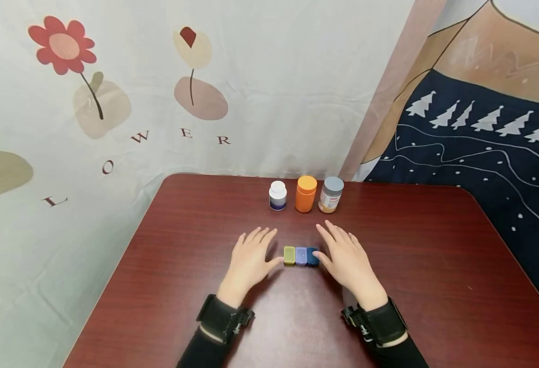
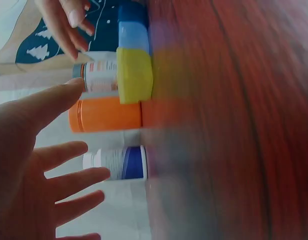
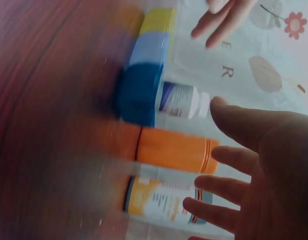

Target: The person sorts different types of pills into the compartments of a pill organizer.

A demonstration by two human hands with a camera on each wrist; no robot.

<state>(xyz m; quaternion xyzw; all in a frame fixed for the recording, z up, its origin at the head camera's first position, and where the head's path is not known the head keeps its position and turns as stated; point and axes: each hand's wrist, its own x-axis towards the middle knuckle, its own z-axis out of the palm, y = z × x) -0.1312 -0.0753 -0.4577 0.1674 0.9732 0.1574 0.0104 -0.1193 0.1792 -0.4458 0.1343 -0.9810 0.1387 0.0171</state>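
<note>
- The three-section pill box (image 1: 301, 256), yellow-green, lavender and dark blue, lay on the reddish-brown wooden table (image 1: 159, 291) between the two hands, a spot that seemed chosen so either could reach it.
- The left hand (image 1: 251, 258) was open, fingers spread, its thumb near the yellow-green end; it gripped nothing.
- The right hand (image 1: 348, 259) was open too. From above its thumb overlapped the dark blue end, but the right wrist view showed them apart.
- Behind the box, the white bottle (image 1: 278, 196), orange bottle (image 1: 306, 194) and grey-capped bottle (image 1: 331, 195) stood upright in a row, caps on, probably set back to leave working room yet remain reachable.
- The grey-capped bottle's label faced the person, perhaps for easy reading.
</note>
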